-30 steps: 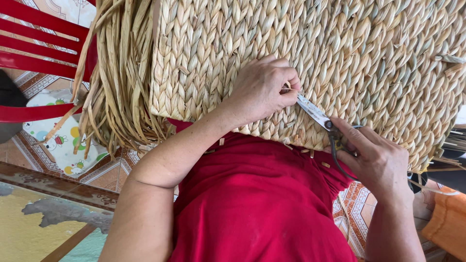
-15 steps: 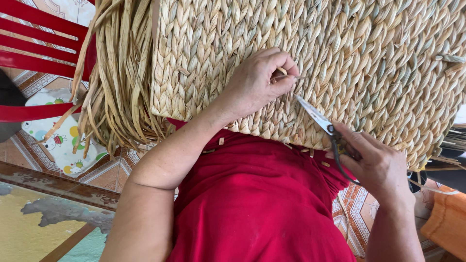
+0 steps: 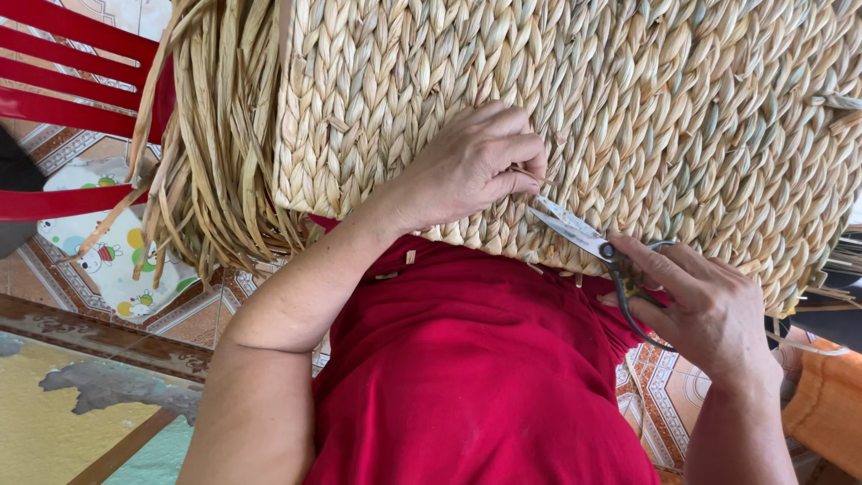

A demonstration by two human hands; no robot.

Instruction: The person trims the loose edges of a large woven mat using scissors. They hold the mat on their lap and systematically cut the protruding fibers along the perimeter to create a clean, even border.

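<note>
A large woven straw basket [image 3: 628, 108] rests on my lap over a red garment [image 3: 476, 377]. My left hand [image 3: 471, 166] presses on the weave and pinches a thin stray straw end between thumb and fingers. My right hand [image 3: 705, 301] grips a pair of metal scissors [image 3: 588, 241] by the dark handles. The blades are slightly apart and point up-left at the pinched straw, just below my left fingers.
Loose uncut straw ends [image 3: 211, 153] hang off the basket's left side. A red plastic chair [image 3: 63, 99] stands at the upper left. Patterned floor tiles [image 3: 108, 269] lie below, and an orange cloth [image 3: 831, 404] sits at the right edge.
My left hand shifted along the weave and took hold of a new straw end. The scissors drew back, then came up to it again.
</note>
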